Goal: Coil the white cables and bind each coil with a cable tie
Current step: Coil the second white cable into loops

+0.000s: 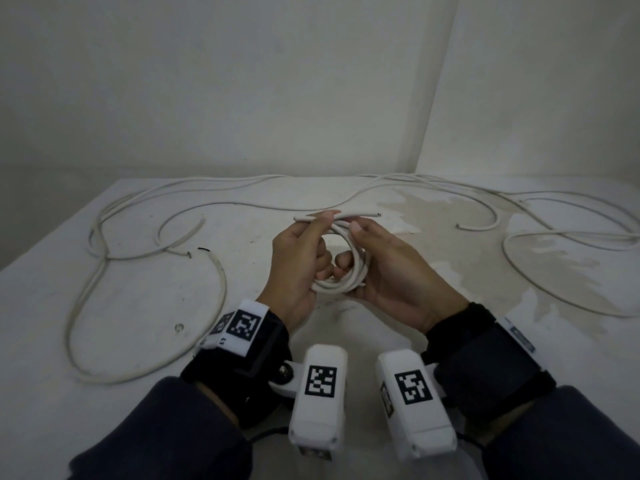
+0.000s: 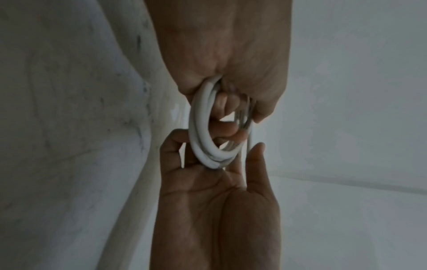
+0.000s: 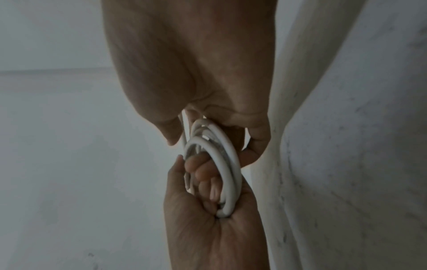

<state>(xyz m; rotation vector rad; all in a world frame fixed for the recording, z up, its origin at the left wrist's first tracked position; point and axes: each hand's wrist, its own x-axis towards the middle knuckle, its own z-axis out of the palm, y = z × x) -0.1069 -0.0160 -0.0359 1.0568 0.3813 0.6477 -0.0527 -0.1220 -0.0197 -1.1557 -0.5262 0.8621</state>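
Note:
Both hands hold a small coil of white cable (image 1: pixel 341 286) above the middle of the table. My left hand (image 1: pixel 298 258) grips the coil's left side, fingers curled through the loop, and pinches the strands at the top. My right hand (image 1: pixel 384 268) cups the right side, thumb on top. A cut cable end (image 1: pixel 367 213) sticks out to the right above the fingers. In the left wrist view the coil (image 2: pixel 199 127) hangs from my left hand (image 2: pixel 231 54) into the right palm (image 2: pixel 215 210). In the right wrist view the coil (image 3: pixel 227 164) runs from my right hand (image 3: pixel 196 64) to my left hand (image 3: pixel 212 237).
Loose white cables sprawl over the white table (image 1: pixel 145 403): a big loop at the left (image 1: pixel 221 271), long strands along the back (image 1: pixel 242 204), more loops at the right (image 1: pixel 505 252). A small dark piece (image 1: pixel 204 250) lies left of centre. Walls close the back and right.

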